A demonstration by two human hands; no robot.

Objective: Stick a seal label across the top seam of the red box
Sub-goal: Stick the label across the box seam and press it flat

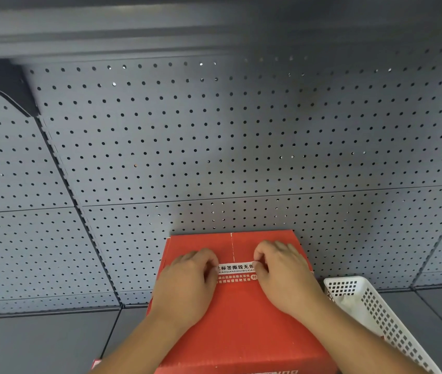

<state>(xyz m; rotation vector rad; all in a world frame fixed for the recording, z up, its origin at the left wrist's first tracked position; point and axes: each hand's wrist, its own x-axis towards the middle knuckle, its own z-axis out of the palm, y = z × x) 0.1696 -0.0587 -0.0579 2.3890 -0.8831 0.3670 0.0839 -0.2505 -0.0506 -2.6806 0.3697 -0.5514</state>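
Observation:
A red cardboard box stands on the grey shelf, its top seam running away from me down the middle. A white and red seal label with printed characters lies crosswise over that seam. My left hand pinches the label's left end with curled fingers. My right hand pinches its right end the same way. Both hands rest on the box top, and the label's two ends are hidden under my fingertips.
A white perforated plastic basket sits just right of the box, touching or nearly touching it. A grey pegboard wall rises right behind the box. The grey shelf surface extends to the left. A small red scrap shows at the bottom edge.

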